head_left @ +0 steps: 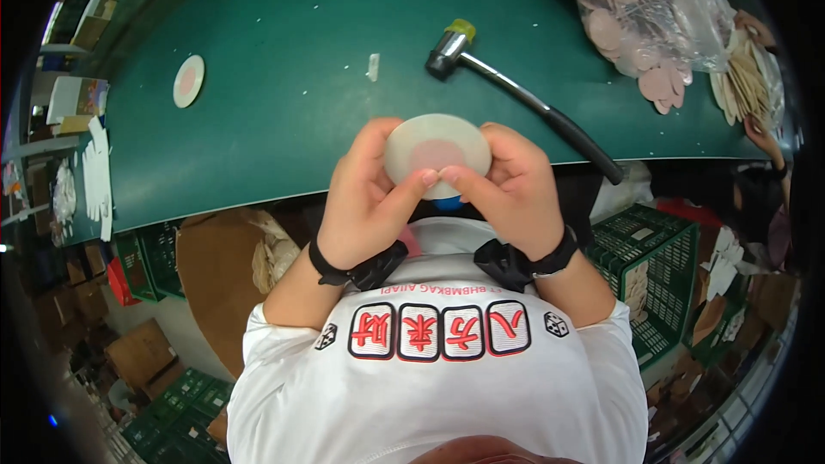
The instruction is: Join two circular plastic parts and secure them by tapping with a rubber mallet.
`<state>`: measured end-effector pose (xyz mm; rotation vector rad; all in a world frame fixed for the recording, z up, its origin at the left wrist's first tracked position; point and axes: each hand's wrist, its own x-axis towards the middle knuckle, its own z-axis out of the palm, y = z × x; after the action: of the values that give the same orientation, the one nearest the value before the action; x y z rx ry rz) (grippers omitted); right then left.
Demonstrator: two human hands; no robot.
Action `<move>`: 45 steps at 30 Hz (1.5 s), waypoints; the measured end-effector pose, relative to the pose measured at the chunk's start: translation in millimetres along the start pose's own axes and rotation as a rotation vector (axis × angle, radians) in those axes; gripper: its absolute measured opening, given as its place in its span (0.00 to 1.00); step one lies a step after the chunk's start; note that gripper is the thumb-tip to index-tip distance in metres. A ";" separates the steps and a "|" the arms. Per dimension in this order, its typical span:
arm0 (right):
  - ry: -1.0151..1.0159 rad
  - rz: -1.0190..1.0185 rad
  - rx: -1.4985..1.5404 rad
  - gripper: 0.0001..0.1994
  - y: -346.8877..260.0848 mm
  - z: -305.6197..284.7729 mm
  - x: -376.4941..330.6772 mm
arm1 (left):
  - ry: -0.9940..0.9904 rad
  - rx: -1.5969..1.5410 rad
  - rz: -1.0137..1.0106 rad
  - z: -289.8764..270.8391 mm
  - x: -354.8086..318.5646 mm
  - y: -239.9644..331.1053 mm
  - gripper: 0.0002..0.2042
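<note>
One long green table (258,137) stretches before us, a mallet (516,90) on it, green crates (644,271) below on both sides. Over its near edge, our left hand (361,180) and right hand (522,185), fingers curled nearly closed, pinch a flat, whitish disc (408,142) by its rim, tilted, with a pale pink round centre (436,154).

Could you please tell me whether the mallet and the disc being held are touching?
Apart: the head view plainly shows green tabletop between the mallet and the pale disc.
</note>
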<state>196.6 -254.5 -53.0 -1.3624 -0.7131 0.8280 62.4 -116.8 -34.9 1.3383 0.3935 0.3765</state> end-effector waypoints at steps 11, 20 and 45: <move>-0.008 -0.079 0.027 0.04 -9.1 6.3 -4.5 | -0.055 0.173 0.123 -18.8 -3.5 1.0 0.13; -0.031 -0.538 -0.651 0.15 -16.6 3.7 5.7 | -0.080 0.851 0.520 -40.7 5.0 21.7 0.12; 0.244 -0.219 -1.409 0.15 -28.4 -70.4 -6.3 | -0.117 1.559 0.478 -32.3 -22.1 -3.5 0.30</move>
<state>254.7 -298.4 -30.8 -2.4802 -1.3004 -0.1722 27.6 -100.4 -43.0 2.9919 0.2217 0.3657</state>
